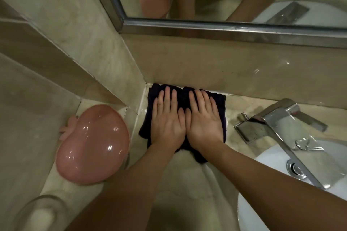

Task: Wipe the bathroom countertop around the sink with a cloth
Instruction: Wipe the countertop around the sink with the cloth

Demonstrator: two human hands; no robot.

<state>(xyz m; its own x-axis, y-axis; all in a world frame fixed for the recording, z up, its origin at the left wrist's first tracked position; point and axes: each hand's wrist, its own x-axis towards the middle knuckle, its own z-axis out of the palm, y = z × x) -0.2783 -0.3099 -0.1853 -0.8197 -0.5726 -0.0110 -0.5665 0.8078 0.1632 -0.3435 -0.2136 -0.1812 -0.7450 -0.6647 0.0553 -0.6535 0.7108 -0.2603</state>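
A dark cloth (183,97) lies spread on the beige marble countertop (187,184), pushed into the back corner where the counter meets the wall. My left hand (167,120) and my right hand (204,120) lie side by side on it, palms down with straight fingers pressing it flat. The white sink (272,159) sits to the right of the cloth, only partly in view.
A chrome faucet (277,124) reaches over the sink at the right. A pink glossy container (93,146) stands on the counter's left end, with a clear bottle (43,214) in front of it. A metal-framed mirror (225,28) hangs above the backsplash.
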